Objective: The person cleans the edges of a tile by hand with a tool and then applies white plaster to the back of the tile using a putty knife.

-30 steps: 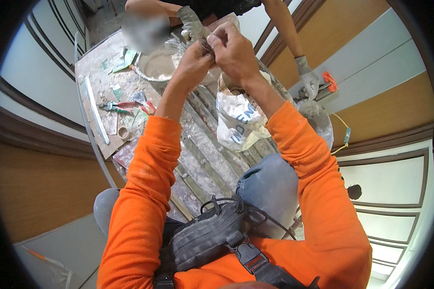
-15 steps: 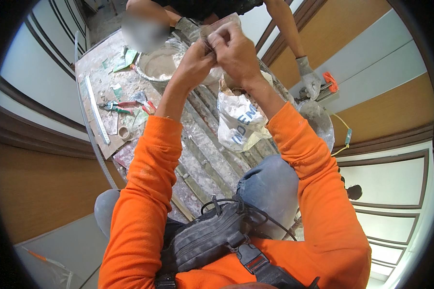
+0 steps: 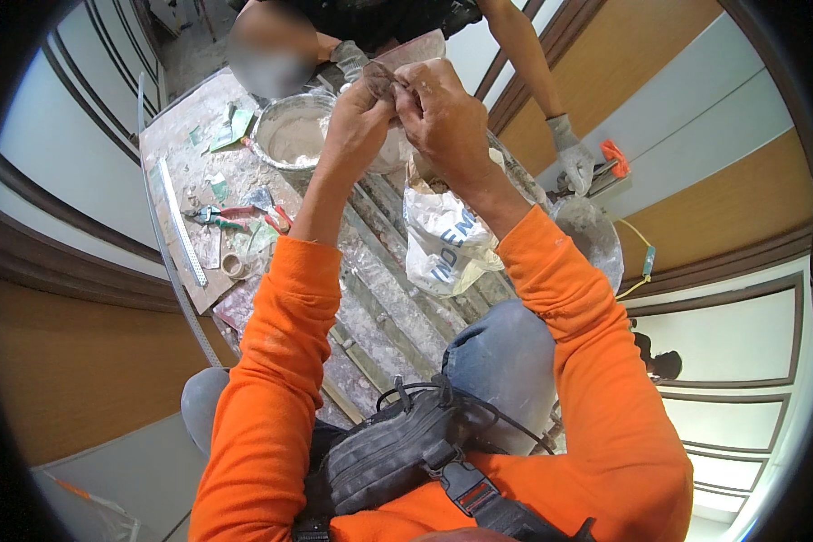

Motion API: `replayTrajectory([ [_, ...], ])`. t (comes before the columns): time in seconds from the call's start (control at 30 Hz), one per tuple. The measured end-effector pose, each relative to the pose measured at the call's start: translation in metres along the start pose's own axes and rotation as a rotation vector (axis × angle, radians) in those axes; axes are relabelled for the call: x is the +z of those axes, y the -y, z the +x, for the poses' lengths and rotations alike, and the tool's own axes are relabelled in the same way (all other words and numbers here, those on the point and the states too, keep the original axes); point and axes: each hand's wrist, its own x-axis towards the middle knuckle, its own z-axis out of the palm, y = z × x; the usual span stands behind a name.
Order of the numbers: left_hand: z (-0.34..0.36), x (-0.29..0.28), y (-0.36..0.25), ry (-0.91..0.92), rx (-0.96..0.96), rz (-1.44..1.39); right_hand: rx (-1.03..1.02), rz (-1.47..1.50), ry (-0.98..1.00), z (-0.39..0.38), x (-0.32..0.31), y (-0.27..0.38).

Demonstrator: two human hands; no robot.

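My left hand and my right hand are raised close together, arms stretched out over the far part of the dusty platform. Their fingers pinch a thin, crumpled brownish-grey piece; its kind is hard to tell. Behind my knuckles a pinkish flat sheet shows, and I cannot tell whether it belongs to that piece. Left of my left hand stands a bucket with pale powdery or pasty material. A white sack, opened at the top, sits below my right wrist.
A co-worker's gloved hand is at the right, near an orange item and a dusty bucket. Left lie pliers, a metal strip, a tape roll and scraps. Wood-panelled walls enclose the platform.
My hands have shifted slightly nearer, still pinching the thin piece. The view has tilted a little. The co-worker's gloved hand at the right stays near the orange item.
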Motion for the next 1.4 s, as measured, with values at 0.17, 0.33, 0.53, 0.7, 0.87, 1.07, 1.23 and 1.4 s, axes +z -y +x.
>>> replayTrajectory([
  [0.17,0.000,0.005,-0.003,-0.020,0.132,0.280,-0.100,-0.165,-0.011,-0.004,-0.002,-0.016],
  [0.33,-0.001,0.000,-0.012,-0.001,0.070,0.414,-0.127,-0.167,-0.038,-0.004,-0.003,-0.013],
  [0.53,-0.002,0.002,-0.007,-0.023,0.067,0.460,-0.077,-0.165,-0.068,-0.004,-0.004,-0.019],
  [0.7,-0.002,0.007,-0.010,0.017,0.112,0.476,0.068,-0.300,-0.064,-0.006,-0.005,-0.038],
  [0.87,-0.002,0.008,-0.003,-0.013,0.141,0.290,-0.121,-0.166,-0.072,-0.007,-0.005,-0.030],
  [1.07,-0.006,0.015,-0.017,0.037,0.042,0.499,-0.073,-0.262,-0.094,-0.013,-0.013,-0.044],
  [1.23,-0.006,0.010,-0.007,0.049,0.034,0.321,0.067,-0.325,-0.072,-0.019,-0.016,-0.059],
  [1.4,-0.007,0.014,-0.009,0.079,0.006,0.229,-0.047,-0.256,-0.063,-0.015,-0.019,-0.054],
])
